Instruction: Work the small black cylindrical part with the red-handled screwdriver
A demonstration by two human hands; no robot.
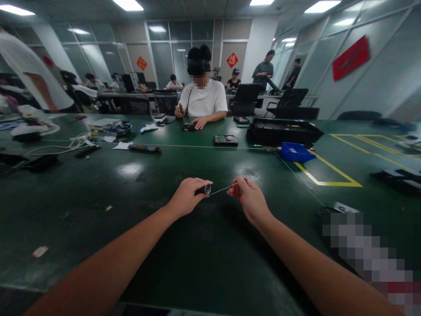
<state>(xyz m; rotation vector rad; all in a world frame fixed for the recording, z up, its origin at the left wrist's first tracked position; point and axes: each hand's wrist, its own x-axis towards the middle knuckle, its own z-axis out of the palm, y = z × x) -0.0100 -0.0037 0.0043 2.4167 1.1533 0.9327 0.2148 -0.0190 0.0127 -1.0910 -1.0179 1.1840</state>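
Observation:
Over the green table [190, 263], my left hand [186, 197] grips a small dark cylinder with a shiny round end [207, 189], thumb and fingers on either side of it. My right hand [251, 197] pinches a thin pale rod [219, 190], which points left and slightly down toward the cylinder. Its far tip is close to the cylinder's lower edge; whether they touch I cannot tell. The fingers of my right hand are curled and hide the rod's other end.
Across the table a person [202, 98] works on a dark part with a screwdriver. A hard drive [226, 140], a black tray [284, 131], a blue bin [297, 152] and an electric screwdriver [144, 148] lie beyond my hands. Yellow tape [338, 183] marks the right side.

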